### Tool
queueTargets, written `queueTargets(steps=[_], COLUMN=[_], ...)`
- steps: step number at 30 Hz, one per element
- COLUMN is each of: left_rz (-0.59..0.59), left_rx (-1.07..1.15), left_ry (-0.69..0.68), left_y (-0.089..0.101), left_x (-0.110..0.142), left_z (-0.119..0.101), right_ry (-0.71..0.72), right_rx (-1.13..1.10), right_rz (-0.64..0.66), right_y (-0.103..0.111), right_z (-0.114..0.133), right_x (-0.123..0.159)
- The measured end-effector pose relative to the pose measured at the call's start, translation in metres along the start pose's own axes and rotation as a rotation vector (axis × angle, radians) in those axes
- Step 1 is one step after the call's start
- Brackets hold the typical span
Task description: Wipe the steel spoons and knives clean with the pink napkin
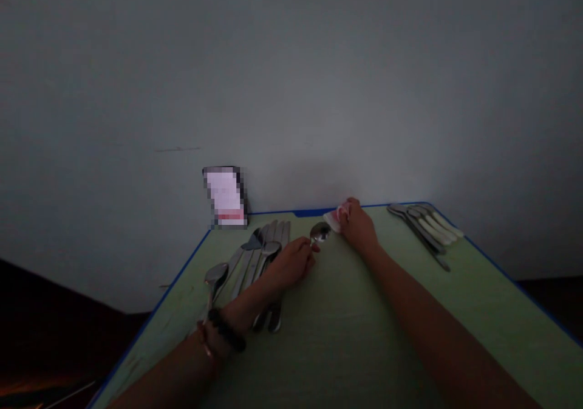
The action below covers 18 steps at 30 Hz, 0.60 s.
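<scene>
My left hand (295, 259) is closed around the handle of a metal spoon (320, 233), whose shiny bowl points up and away to the right. In my right hand (357, 229) a pink and white cloth (336, 219) is bunched between the fingers. The cloth's lower edge is close to the spoon's bowl; whether they touch I cannot tell. Under and left of my left forearm lies a group of metal cutlery, with several knives (276, 231) and a large spoon (215, 273). My forearm hides part of that group.
A phone (225, 196) leans against the grey wall (291, 81) at the table's back left. Several spoons (419, 230), some with pale handles, lie together at the back right. The light green table (337, 336) has a blue edge and meets the wall behind.
</scene>
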<state>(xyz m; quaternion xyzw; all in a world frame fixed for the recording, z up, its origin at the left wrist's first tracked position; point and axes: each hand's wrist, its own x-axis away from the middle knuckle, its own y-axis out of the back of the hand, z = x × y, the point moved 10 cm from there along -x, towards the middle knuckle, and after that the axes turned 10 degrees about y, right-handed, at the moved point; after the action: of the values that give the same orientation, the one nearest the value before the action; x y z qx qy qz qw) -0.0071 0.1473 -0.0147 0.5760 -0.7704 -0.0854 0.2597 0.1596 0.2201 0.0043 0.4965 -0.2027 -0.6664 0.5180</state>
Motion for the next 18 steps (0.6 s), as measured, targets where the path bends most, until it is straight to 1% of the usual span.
queueTargets(steps=[3, 5, 8, 10, 11, 14, 16, 18], left_rz=[0.071, 0.125, 0.155, 0.084, 0.027, -0.081, -0.128, -0.158], left_rx=[0.234, 0.373, 0.435, 0.495, 0.542, 0.665, 0.714, 0.715], left_ry=[0.027, 0.020, -0.023, -0.084, -0.137, -0.294, -0.349, -0.355], left_y=[-0.008, -0.009, -0.005, 0.007, 0.016, 0.034, 0.040, 0.038], left_x=[0.000, 0.002, 0.008, 0.014, 0.019, 0.033, 0.040, 0.042], left_z=[0.003, 0.000, -0.013, -0.024, -0.032, -0.053, -0.059, -0.058], right_ry=[-0.088, -0.123, -0.125, -0.125, -0.125, -0.119, -0.116, -0.116], right_rx=[-0.120, -0.191, -0.244, -0.250, -0.251, -0.265, -0.278, -0.295], right_rz=[-0.099, -0.128, -0.147, -0.144, -0.141, -0.130, -0.129, -0.126], right_y=[0.006, 0.006, 0.006, 0.005, 0.005, 0.003, 0.002, 0.001], right_z=[-0.018, -0.026, -0.028, -0.027, -0.027, -0.026, -0.026, -0.026], right_x=[-0.003, -0.003, -0.004, -0.003, -0.003, -0.004, -0.005, -0.005])
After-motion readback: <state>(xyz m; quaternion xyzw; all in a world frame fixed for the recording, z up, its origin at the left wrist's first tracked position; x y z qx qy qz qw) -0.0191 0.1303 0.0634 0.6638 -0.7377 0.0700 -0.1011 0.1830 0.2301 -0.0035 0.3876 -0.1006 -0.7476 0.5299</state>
